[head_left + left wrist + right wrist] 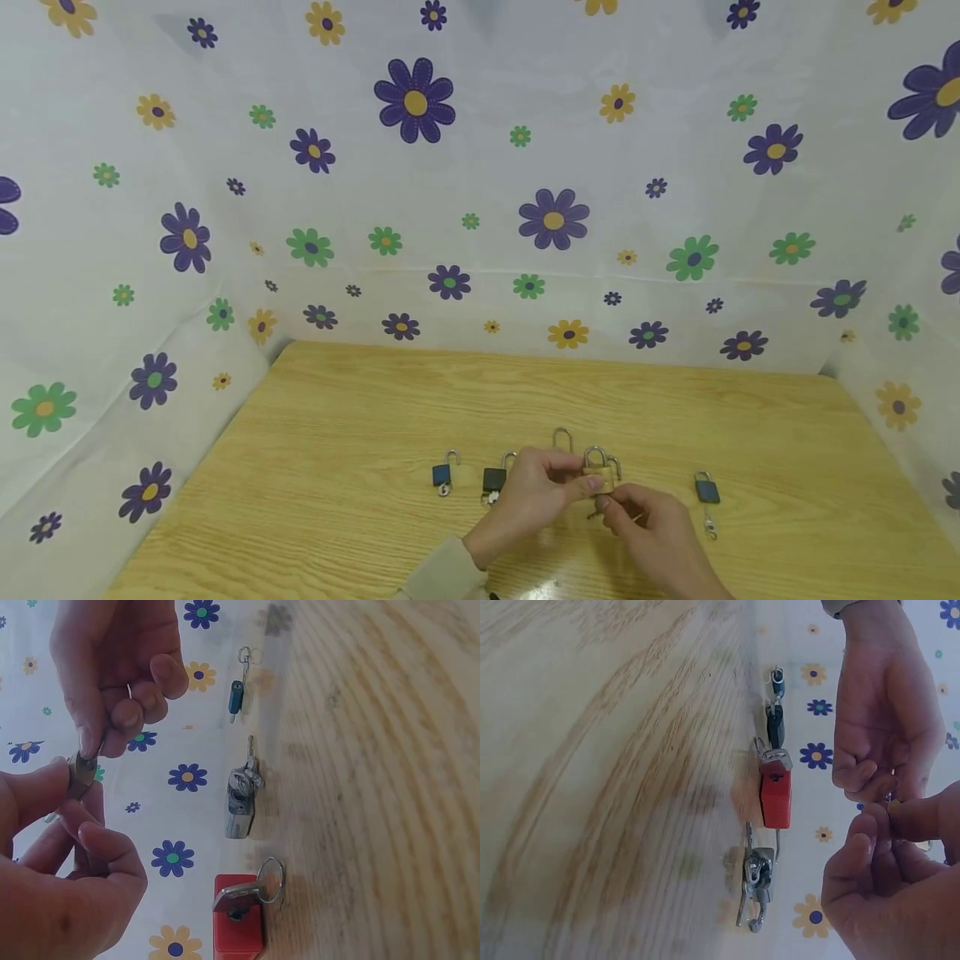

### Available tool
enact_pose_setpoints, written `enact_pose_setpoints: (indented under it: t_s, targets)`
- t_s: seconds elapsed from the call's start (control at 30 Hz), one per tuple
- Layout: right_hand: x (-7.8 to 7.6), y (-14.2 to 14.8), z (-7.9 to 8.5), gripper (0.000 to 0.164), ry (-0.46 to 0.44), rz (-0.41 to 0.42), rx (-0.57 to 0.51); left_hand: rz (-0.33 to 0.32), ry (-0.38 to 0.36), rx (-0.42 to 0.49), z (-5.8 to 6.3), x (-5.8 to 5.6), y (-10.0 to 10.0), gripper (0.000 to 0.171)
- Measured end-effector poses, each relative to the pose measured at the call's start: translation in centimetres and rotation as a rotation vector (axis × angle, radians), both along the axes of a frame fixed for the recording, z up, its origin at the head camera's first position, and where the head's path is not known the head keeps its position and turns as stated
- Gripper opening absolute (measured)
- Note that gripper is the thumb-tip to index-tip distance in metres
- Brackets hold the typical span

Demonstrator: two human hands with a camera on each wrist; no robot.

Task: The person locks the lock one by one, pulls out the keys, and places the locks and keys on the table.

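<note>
My left hand [528, 496] holds a small brass padlock [599, 477] upright above the table, its body pinched between thumb and fingers. Its metal shackle points up. At the padlock's lower end, the fingertips of my right hand [654, 525] pinch a small key, mostly hidden by the fingers. Behind the hands stand a red padlock [776, 801], with a key and ring in it, and a silver padlock [239, 814] with keys. The left hand covers the red one's body in the head view; only its raised shackle [562, 437] shows there.
Left of the hands lie a blue padlock [442, 475] and a black padlock [494, 479], both with shackles open and keys attached. Another blue padlock [707, 492] with keys lies to the right. A flowered white cloth [480, 167] walls the wooden table [337, 417] at the back and sides.
</note>
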State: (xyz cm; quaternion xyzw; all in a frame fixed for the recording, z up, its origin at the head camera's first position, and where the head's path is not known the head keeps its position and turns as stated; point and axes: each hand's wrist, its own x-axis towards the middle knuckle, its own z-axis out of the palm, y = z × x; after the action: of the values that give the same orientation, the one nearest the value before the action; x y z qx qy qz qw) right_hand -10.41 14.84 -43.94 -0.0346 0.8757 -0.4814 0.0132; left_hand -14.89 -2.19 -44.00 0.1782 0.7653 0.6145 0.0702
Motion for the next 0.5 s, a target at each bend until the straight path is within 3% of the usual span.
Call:
enact_pose_setpoints:
  t_s: [0.2, 0.5]
  targets:
    - [0.1, -0.1, 0.0, 0.014, -0.017, 0.026, -0.073, 0.005, -0.018, 0.001, 2.0, 0.9, -0.1, 0.016]
    - [0.3, 0.1, 0.2, 0.014, -0.003, 0.088, -0.102, 0.030, -0.141, 0.037, 0.0, 0.1, 0.0, 0.024]
